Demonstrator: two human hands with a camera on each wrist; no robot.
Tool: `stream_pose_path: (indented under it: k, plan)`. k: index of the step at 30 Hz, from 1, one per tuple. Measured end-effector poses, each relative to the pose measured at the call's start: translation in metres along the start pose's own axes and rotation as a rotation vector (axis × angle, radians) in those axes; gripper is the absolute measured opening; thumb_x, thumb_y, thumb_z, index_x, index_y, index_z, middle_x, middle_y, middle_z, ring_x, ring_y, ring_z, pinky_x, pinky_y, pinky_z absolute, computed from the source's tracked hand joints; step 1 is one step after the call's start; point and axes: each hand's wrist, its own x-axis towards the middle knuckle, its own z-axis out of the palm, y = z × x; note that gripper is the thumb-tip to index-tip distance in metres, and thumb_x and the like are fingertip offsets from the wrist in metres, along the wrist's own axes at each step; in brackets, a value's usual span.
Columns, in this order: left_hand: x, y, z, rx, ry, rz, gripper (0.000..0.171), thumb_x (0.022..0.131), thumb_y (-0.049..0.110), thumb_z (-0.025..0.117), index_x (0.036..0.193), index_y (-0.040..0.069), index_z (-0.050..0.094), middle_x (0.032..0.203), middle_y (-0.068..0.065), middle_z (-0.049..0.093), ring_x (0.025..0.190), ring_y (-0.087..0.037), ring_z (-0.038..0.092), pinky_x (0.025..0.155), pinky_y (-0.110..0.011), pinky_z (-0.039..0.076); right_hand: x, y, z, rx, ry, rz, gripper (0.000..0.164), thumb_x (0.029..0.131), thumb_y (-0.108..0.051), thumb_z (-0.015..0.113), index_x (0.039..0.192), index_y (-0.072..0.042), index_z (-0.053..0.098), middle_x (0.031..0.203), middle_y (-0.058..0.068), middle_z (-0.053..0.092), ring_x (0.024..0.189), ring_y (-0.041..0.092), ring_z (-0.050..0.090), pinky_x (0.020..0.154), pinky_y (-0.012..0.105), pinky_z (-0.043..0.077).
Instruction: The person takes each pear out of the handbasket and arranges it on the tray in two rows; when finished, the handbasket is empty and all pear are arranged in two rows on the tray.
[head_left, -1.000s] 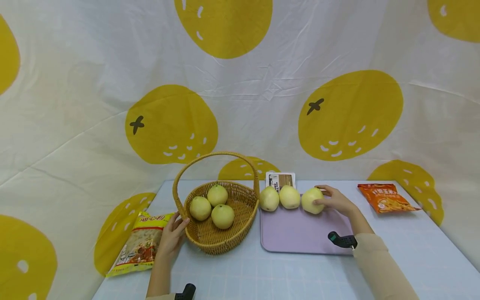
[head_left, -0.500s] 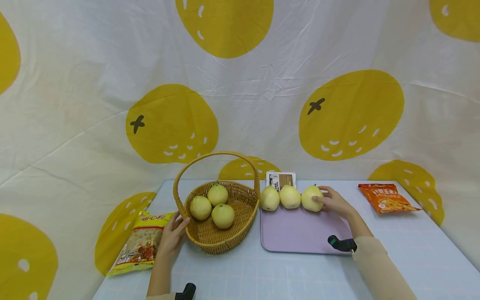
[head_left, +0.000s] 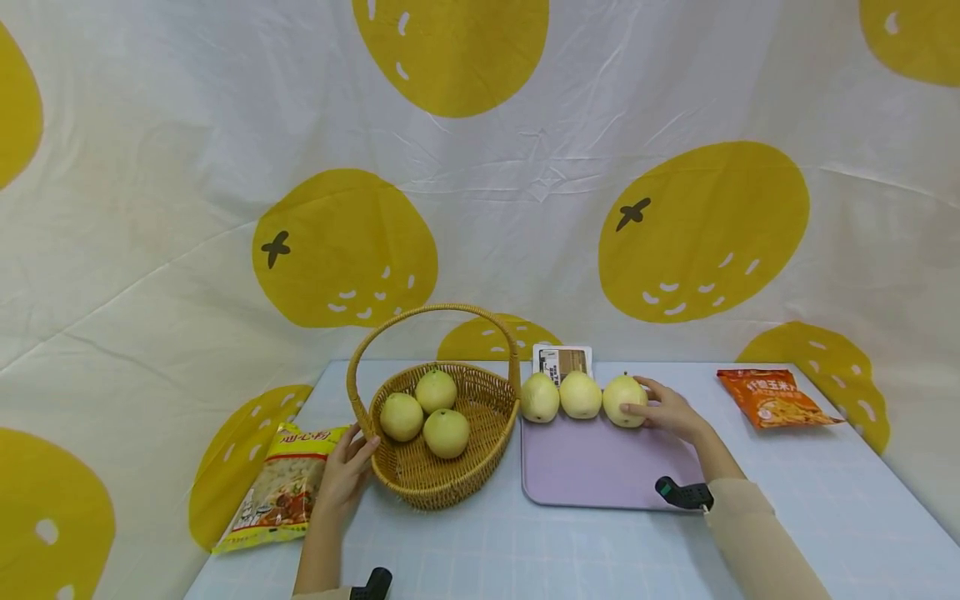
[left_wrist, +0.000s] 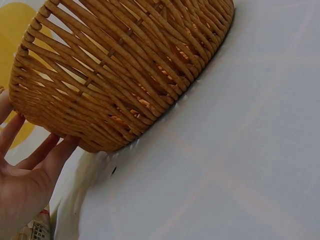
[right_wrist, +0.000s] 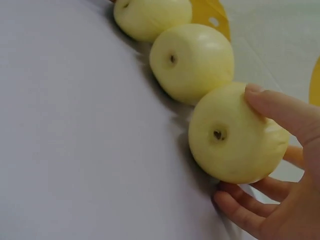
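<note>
In the head view, my right hand (head_left: 670, 410) grips a pale yellow pear (head_left: 621, 398) at the right end of a row on the back part of a lilac tray (head_left: 600, 467). Two more pears, a middle one (head_left: 581, 395) and a left one (head_left: 539, 398), stand beside it. In the right wrist view, my thumb lies over the held pear (right_wrist: 240, 145), with fingers beneath and behind it. My left hand (head_left: 347, 473) rests with its fingertips against the outer left side of a wicker basket (left_wrist: 115, 70), fingers fairly straight. Three pears (head_left: 446, 433) lie inside the basket.
A yellow food packet (head_left: 277, 487) lies left of the basket, close by my left forearm. An orange snack bag (head_left: 772, 397) is at the back right. Behind the row of pears a white-edged package (head_left: 562, 360) shows. The basket's tall handle (head_left: 435, 308) arches upward.
The pear in my right hand has turned slightly, so its stem now points up, and it stands in line with the other two. My left hand and the basket have stayed put.
</note>
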Motion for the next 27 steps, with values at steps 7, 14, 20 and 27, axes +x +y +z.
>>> stream_pose_path:
  k: [7,14,20,27]
  plan:
    - [0.001,0.0,0.001,-0.05,0.005,0.0,0.075,0.094,0.024,0.06,0.152,0.014,0.015,0.147,-0.022,0.028,0.107,-0.01,0.052,0.082,-0.025,0.049,-0.005,-0.003,0.002,0.024,0.026,0.003,0.094,0.085,-0.042,0.067,0.15,-0.002,0.012,0.138,0.038,0.032,0.118,0.044,0.046,0.082,0.038,0.052]
    - [0.001,-0.001,0.002,-0.057,0.005,0.003,0.075,0.094,0.023,0.06,0.153,0.014,0.014,0.148,-0.022,0.027,0.099,-0.002,0.055,0.081,-0.025,0.049,-0.009,-0.002,0.0,0.061,0.04,-0.034,0.091,0.087,-0.036,0.067,0.149,0.001,0.013,0.14,0.039,0.029,0.125,0.049,0.037,0.086,0.044,0.049]
    - [0.001,0.0,0.002,-0.058,0.007,0.0,0.074,0.094,0.023,0.06,0.152,0.014,0.015,0.148,-0.021,0.028,0.103,-0.005,0.054,0.081,-0.025,0.049,-0.014,-0.002,0.006,0.012,0.168,-0.096,0.087,0.087,-0.036,0.066,0.148,0.002,0.016,0.14,0.037,0.03,0.123,0.051,0.038,0.094,0.056,0.04]
    - [-0.001,0.0,0.003,-0.043,0.015,-0.004,0.074,0.094,0.024,0.06,0.152,0.014,0.016,0.147,-0.021,0.028,0.11,-0.013,0.051,0.08,-0.025,0.049,-0.023,-0.014,0.017,-0.076,0.373,-0.207,0.081,0.085,-0.034,0.07,0.144,0.002,0.029,0.14,0.034,0.032,0.124,0.049,0.034,0.098,0.061,0.031]
